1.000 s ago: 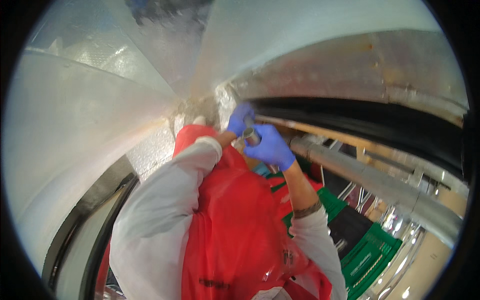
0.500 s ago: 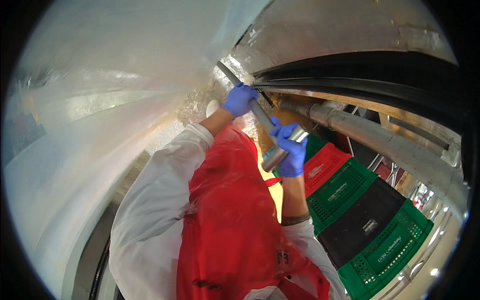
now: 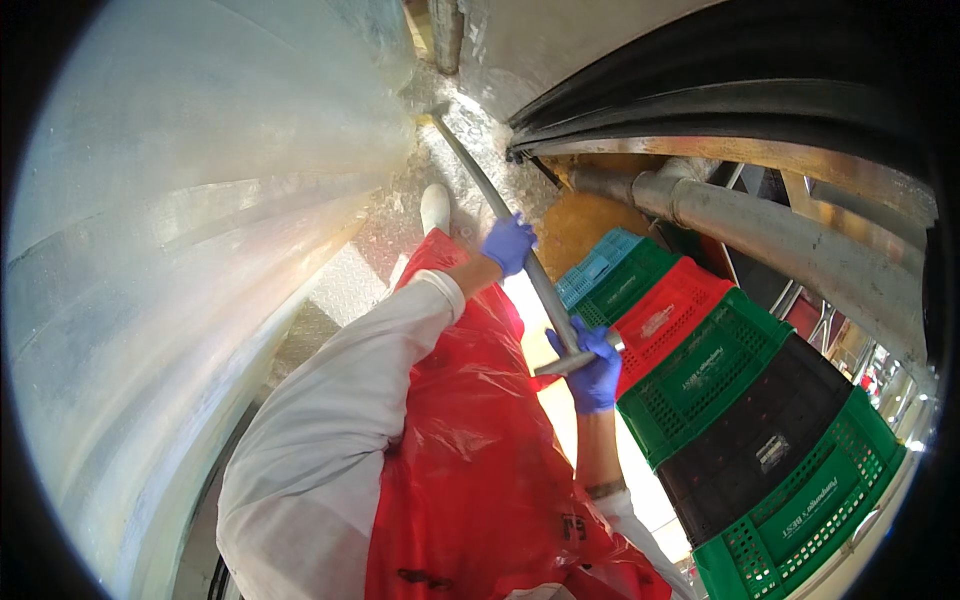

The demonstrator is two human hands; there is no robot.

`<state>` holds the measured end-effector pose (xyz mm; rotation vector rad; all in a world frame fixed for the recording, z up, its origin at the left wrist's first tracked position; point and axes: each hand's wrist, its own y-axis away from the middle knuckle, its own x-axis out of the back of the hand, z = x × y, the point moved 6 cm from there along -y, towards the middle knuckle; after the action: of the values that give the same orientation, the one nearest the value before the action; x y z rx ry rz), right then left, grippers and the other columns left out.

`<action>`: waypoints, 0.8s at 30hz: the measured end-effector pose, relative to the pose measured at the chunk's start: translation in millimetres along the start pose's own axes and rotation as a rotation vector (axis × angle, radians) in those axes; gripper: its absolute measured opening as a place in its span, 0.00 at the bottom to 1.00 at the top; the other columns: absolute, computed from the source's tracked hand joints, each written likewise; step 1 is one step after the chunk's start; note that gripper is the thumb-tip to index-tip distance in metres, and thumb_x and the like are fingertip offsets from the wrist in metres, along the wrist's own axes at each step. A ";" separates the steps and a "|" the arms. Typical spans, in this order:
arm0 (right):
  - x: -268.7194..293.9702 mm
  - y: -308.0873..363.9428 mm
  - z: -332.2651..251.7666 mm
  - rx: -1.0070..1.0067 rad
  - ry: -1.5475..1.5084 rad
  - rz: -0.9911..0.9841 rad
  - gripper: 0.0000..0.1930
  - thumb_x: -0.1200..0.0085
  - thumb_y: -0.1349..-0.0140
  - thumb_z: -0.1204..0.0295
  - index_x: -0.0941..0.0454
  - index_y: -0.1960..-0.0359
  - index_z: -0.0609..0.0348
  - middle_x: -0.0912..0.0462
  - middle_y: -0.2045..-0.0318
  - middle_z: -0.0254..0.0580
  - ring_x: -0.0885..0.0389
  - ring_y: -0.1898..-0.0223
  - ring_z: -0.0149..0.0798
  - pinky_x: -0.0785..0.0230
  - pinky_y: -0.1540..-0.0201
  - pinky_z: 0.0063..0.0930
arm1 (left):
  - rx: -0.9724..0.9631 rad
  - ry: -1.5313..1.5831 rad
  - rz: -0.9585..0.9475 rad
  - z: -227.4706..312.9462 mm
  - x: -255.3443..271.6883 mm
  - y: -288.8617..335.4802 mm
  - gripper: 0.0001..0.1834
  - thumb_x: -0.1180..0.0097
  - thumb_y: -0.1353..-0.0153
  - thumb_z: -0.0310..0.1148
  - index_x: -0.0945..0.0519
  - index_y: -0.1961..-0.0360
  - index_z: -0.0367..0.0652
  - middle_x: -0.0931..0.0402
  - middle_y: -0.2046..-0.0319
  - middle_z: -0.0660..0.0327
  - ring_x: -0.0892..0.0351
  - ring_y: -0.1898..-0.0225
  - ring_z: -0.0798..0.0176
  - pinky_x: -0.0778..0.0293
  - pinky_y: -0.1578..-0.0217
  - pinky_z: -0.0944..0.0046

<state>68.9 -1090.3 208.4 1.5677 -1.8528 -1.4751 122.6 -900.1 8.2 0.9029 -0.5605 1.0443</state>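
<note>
Both my hands wear blue gloves and grip a long grey pole with a T-shaped handle (image 3: 479, 180). My left hand (image 3: 510, 244) is closed round the middle of the shaft. Farther back, my right hand (image 3: 595, 372) wraps the crossbar at the near end. The pole slants away to the far left, and its far end reaches the wet, shiny floor (image 3: 470, 125) by the foot of the pale wall. What is fitted on that end is too small to make out.
A pale, smooth wall (image 3: 200, 230) curves along the left. Stacked plastic crates (image 3: 680, 370), green, red, black and blue, stand at the right. Above them run a metal pipe (image 3: 760, 225) and a black ledge (image 3: 720, 110). A white boot (image 3: 435, 208) is on the floor.
Both hands and the pole sit lower and farther right in the picture. The view has shifted, showing more floor, the boot and the pole's far end.
</note>
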 end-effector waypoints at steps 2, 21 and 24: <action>18.3 35.7 -20.6 0.012 -0.061 0.065 0.05 0.41 0.47 0.77 0.24 0.73 0.52 0.21 0.67 0.39 0.21 0.40 0.46 0.31 0.35 0.73 | -0.062 0.093 0.025 48.2 -15.2 4.0 0.17 0.34 0.48 0.33 0.13 0.55 0.55 0.17 0.49 0.66 0.29 0.31 0.47 0.33 0.36 0.48; -28.6 57.9 -43.2 0.198 0.180 -0.349 0.12 0.40 0.52 0.78 0.27 0.66 0.56 0.26 0.70 0.43 0.22 0.48 0.54 0.27 0.44 0.79 | -0.180 0.038 0.035 5.1 41.8 10.2 0.06 0.36 0.47 0.38 0.15 0.68 0.50 0.16 0.67 0.56 0.15 0.58 0.46 0.21 0.53 0.49; -42.3 8.0 2.0 0.072 0.167 -0.336 0.26 0.41 0.44 0.68 0.25 0.42 0.62 0.26 0.37 0.54 0.29 0.32 0.59 0.32 0.36 0.75 | -0.014 -0.184 0.024 -66.6 39.0 8.3 0.09 0.36 0.47 0.35 0.12 0.64 0.51 0.14 0.65 0.59 0.13 0.59 0.50 0.20 0.55 0.48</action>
<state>78.2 -1054.0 229.6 2.0490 -1.6244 -1.3652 130.3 -822.9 5.6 0.9881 -0.7328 0.9830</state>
